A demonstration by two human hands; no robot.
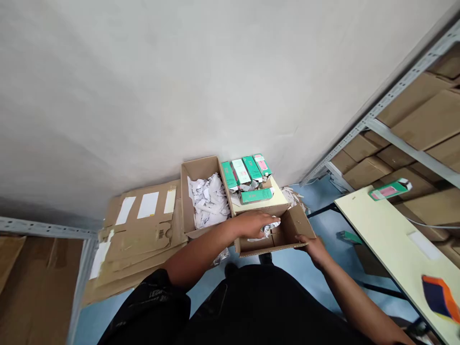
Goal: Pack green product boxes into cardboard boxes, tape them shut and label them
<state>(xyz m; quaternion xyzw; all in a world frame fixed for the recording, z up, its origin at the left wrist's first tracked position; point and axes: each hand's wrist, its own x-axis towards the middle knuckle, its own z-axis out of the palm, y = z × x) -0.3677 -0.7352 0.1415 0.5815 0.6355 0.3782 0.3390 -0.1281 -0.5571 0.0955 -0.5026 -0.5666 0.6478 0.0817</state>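
My left hand is closed around crumpled white paper and reaches inside an open cardboard box. Part of the paper is hidden by the fingers. With my right hand I grip the right front corner of that same box, fingers over its edge. Left of it stands a larger cardboard box filled with crumpled white paper scraps. Behind the box I hold, several green and white cartons, such as one lying green carton, rest on a pale tabletop.
Flattened cardboard is stacked at the left. To the right, a pale table bears a green carton and an orange and navy item. Metal shelving holds cardboard boxes. Cardboard scraps lie on the blue floor.
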